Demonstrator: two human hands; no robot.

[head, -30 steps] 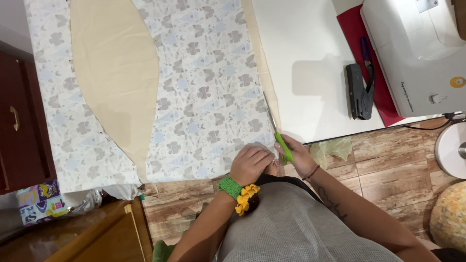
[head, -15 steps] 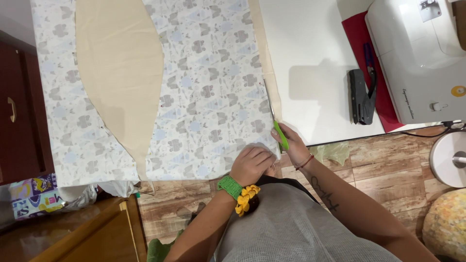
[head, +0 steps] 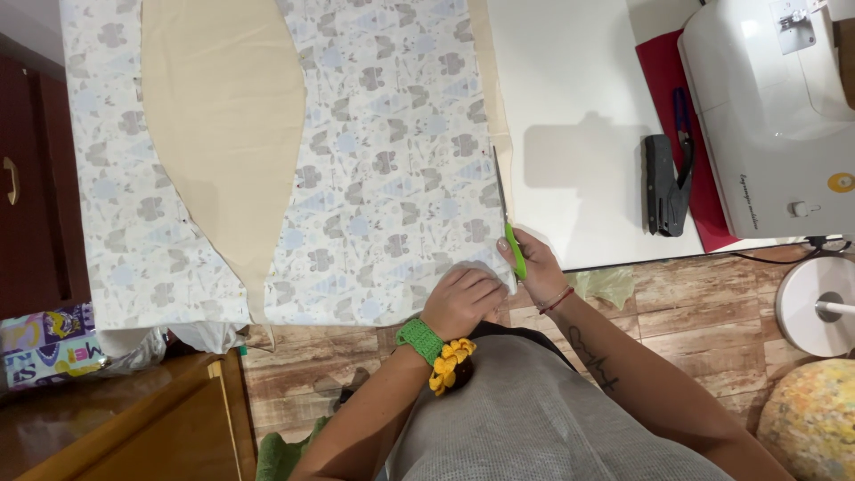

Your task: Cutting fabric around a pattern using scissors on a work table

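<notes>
Across the white table I see the printed fabric spread flat, pale blue and grey motifs, with a plain cream pattern piece lying on top of it, wide at the far end and tapering toward me. At the right stands a white sewing machine on a red mat, a black hand tool just beside it. Low at the left edge sits a bright purple and yellow printed package, its front partly hidden.

The fabric looks light, soft and floppy to me; I judge it would bunch or slide unless pressed flat close beside the cut line, near its right edge.

My left hand, with a green crochet band at the wrist, lies fingers-down on the fabric's near right corner. My right hand is closed around the green-handled scissors, whose blades point away along the fabric's right edge.
</notes>
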